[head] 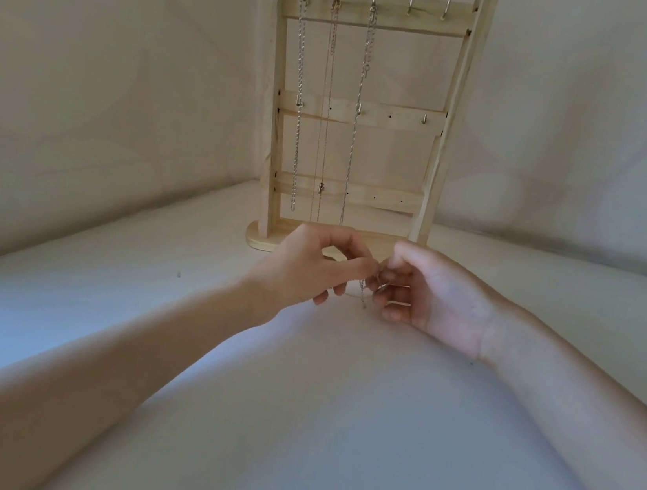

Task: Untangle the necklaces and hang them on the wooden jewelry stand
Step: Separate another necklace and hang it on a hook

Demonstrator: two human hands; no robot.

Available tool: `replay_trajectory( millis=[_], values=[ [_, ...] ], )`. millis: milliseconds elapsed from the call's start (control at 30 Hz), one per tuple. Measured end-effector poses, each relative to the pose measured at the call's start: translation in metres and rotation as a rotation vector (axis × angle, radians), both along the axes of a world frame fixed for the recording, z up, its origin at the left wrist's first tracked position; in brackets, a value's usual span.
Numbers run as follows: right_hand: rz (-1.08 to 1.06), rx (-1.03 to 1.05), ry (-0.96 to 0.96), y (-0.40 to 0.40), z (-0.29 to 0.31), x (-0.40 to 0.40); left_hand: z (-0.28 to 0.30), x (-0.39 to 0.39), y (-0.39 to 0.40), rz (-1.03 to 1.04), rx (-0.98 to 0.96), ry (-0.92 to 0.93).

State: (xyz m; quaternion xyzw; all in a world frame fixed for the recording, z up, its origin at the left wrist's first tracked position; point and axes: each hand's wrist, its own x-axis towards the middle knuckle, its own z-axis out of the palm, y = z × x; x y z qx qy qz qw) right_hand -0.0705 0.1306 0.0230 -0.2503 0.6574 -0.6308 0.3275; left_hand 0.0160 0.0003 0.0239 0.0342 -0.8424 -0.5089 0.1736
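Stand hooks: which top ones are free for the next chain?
On the stand, the two rightmost top hooks are bare. The three left ones carry chains. Both hands crowd the base.

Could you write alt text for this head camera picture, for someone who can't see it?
Two bare hands, left hand and right hand, pinch a thin silver chain between them above a pale surface. Behind stands a light wooden jewelry stand, three silver necklaces hanging from its top hooks.

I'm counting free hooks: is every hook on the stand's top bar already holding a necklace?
No: on the wooden jewelry stand, only the three leftmost top hooks carry chains, while the two right hooks hang bare.
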Motion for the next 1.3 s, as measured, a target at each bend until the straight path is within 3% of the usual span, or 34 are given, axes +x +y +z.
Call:
replay_trajectory(
  millis=[267,467,600,1000,1300],
  values=[
    [-0.057,-0.046,0.053,0.001,-0.001,-0.001,0.000,0.000,-0.003,0.031,-0.145,0.046],
    [-0.184,-0.051,0.401,0.003,-0.004,-0.001,-0.001,-0.003,-0.004,0.093,0.038,0.022],
    [-0.149,-0.108,0.417,0.000,-0.003,0.001,-0.004,-0.006,-0.006,0.093,0.134,-0.029],
    [-0.102,-0.018,0.436,-0.003,-0.004,0.000,-0.009,-0.007,-0.006,0.118,0.008,-0.007],
    [-0.127,0.071,0.569,-0.004,-0.003,0.001,-0.013,-0.007,-0.006,0.066,0.006,-0.008]
  ],
)
